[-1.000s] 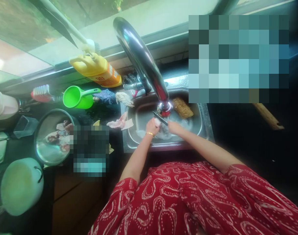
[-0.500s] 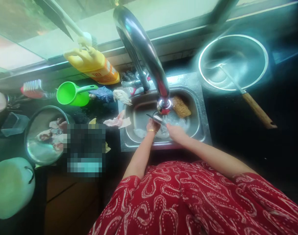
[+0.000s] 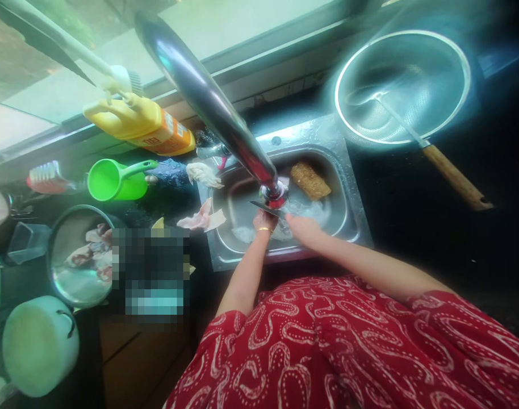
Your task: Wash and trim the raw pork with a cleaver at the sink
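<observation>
Steel sink: a small rectangular stainless basin (image 3: pixel 348 218) set in the dark surface (image 3: pixel 434 238), wet and shiny, with both hands inside it under the tap
Tap: a long curved chrome spout (image 3: pixel 208 102) ending in a red-ringed nozzle right above the hands
Left hand: the left hand (image 3: pixel 263 220), a thin gold bangle on its wrist, is clenched round a dark-handled knife (image 3: pixel 266 208) whose slim blade points left just below the nozzle
Right hand: the right hand (image 3: pixel 302 229) lies next to the left, fingers bent toward the blade; whether it grips anything I cannot tell
Stage: rinsing looks to be in hand, judging by the knife held at the nozzle and the pale wet film on the basin floor; the knife is not yet set down
Sink contents: a rough brown rectangular scrub pad (image 3: pixel 309 180) rests at the back of the basin, apart from the hands
Left of the sink: pale pink scraps of raw meat (image 3: pixel 202 218) on the rim, a bright green plastic scoop with a handle (image 3: pixel 110 179), a yellow plastic bottle with an orange label (image 3: pixel 142 122), and a round steel bowl holding meat pieces (image 3: pixel 74 284)
Right of the sink: a round steel mesh strainer with a wooden handle (image 3: pixel 402 85), lying on the surface well apart from the hands
</observation>
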### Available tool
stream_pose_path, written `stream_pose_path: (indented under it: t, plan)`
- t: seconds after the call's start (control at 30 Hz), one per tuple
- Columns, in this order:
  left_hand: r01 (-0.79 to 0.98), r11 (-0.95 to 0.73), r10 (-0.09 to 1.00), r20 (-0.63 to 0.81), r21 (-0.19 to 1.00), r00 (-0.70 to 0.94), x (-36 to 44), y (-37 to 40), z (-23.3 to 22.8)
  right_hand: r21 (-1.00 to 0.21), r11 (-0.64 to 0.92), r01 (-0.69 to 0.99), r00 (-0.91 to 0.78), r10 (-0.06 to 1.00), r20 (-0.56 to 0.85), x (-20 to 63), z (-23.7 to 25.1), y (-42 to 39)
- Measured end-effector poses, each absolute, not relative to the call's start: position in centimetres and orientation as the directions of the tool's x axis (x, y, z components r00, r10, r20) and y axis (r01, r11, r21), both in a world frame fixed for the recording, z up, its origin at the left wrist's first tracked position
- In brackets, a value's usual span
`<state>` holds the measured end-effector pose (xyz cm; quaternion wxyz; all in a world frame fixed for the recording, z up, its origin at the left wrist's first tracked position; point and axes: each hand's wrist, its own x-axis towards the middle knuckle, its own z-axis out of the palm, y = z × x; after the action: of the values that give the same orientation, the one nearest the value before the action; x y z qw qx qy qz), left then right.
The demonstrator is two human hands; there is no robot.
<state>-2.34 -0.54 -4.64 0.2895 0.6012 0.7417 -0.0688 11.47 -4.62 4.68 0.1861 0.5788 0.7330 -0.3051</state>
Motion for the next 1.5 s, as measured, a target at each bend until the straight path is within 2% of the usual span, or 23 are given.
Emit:
stream_pose_path:
  t: [0.1,0.3,0.57,0.8,1.03,1.27,1.5]
  plan:
    - [0.935,0.238,0.862,-0.501,0.262,-0.079,-2.2,-0.5,-4.5,-0.233,0.146,0.961,-0.262,0.743,-0.616,11.0,4.5,-3.9]
    - [0.945,0.241,0.847,-0.523,0.223,-0.092,-1.9,-0.4,-4.2,-0.258,0.153,0.954,-0.28,0.761,-0.585,9.7,4.0,-2.6]
    - [0.948,0.24,0.844,-0.528,0.211,-0.097,-2.2,-0.4,-5.1,-0.213,0.129,0.969,-0.242,0.686,-0.686,12.9,3.9,-4.0]
    - [0.945,0.237,0.835,-0.545,0.225,-0.08,-2.2,-0.3,-4.8,-0.304,0.147,0.941,-0.31,0.733,-0.606,9.4,3.1,-0.9]
    - [0.934,0.279,0.829,-0.547,0.225,-0.116,-2.3,-0.4,-5.5,-0.217,0.155,0.964,-0.263,0.698,-0.666,13.2,2.6,-3.1]
    - [0.93,0.247,0.834,-0.548,0.273,-0.061,-2.8,-0.6,-5.5,-0.34,0.164,0.926,-0.347,0.725,-0.596,9.7,1.9,-0.6]
    - [0.903,0.308,0.834,-0.542,0.3,-0.105,-3.0,-0.7,-5.9,-0.268,0.127,0.955,-0.277,0.703,-0.655,12.5,2.2,-2.6]
